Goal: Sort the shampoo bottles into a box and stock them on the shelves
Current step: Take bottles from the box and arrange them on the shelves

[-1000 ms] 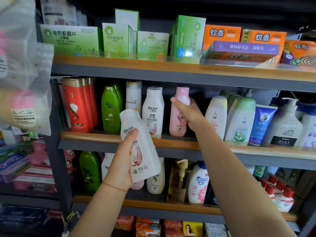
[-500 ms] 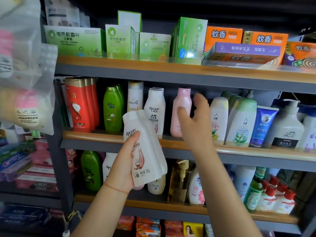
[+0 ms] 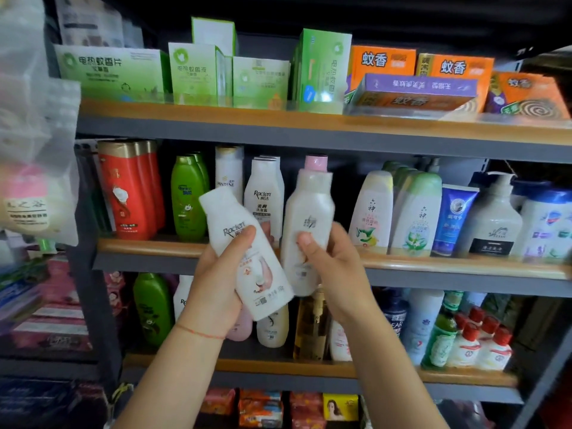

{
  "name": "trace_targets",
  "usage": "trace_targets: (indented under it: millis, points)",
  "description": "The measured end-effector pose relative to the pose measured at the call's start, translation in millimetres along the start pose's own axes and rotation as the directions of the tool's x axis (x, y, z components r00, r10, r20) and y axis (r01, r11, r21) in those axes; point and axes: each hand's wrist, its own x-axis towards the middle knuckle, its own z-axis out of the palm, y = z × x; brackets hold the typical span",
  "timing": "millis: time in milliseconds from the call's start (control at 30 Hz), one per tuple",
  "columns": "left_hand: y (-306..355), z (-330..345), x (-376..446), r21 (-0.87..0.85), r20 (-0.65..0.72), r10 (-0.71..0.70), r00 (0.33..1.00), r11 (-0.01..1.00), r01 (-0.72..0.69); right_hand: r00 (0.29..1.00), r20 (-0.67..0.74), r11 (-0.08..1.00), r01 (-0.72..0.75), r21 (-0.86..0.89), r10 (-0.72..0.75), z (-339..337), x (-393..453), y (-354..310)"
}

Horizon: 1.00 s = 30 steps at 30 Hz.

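The left hand [image 3: 216,274] grips a white Raclen bottle [image 3: 247,255], tilted left, thumb across its label. The right hand [image 3: 331,261] holds a second white bottle [image 3: 308,224] upright just beside it, in front of the middle shelf [image 3: 433,261]; its blurred label is perhaps the same brand. A pink-capped bottle [image 3: 315,162] stands mostly hidden behind. Smooth plastic bottles crowd the shelf.
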Motion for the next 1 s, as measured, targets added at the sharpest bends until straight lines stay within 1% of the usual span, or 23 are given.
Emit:
trace_targets:
  millis: [100, 167, 233, 400, 533, 633, 767, 1000]
  points:
    - [4.1, -9.9, 5.6, 0.01, -0.033, 0.036, 0.999, 0.999, -0.036, 0.99, -0.066, 0.991, 0.126, -0.035, -0.128, -21.9, 18.8, -12.3]
    - [3.5, -13.3, 7.8, 0.029, -0.039, 0.037, 0.999, 0.999, -0.036, 0.982, -0.058, 0.983, 0.175, -0.059, -0.179, -30.6, 35.4, -19.9]
    - [0.9, -13.7, 9.3, 0.037, -0.03, 0.037, 0.999, 0.999, -0.036, 0.98, -0.036, 0.975, 0.192, -0.109, -0.197, -32.4, 49.7, -22.5]
    - [-0.8, -15.0, 10.3, 0.102, 0.0, 0.032, 0.999, 0.994, -0.032, 0.989, -0.013, 0.967, 0.144, -0.21, -0.15, -36.0, 70.2, -5.2]
    - [2.1, -19.7, 16.9, 0.125, -0.05, 0.045, 0.998, 0.991, -0.039, 0.993, -0.035, 0.95, 0.096, -0.297, -0.111, -39.9, 74.8, 4.9]
    - [5.3, -21.7, 22.9, 0.166, -0.054, 0.05, 0.997, 0.985, -0.04, 0.992, -0.047, 0.907, 0.091, -0.411, -0.12, -39.2, 77.9, 9.4]
    - [6.0, -21.8, 26.0, 0.227, -0.023, 0.069, 0.997, 0.972, -0.062, 0.984, -0.083, 0.856, 0.091, -0.508, -0.155, -37.2, 81.3, 13.5]
    - [1.8, -25.1, 30.1, 0.197, -0.047, 0.063, 0.997, 0.979, -0.052, 0.964, -0.161, 0.715, 0.04, -0.698, -0.211, -28.9, 77.4, 15.7]
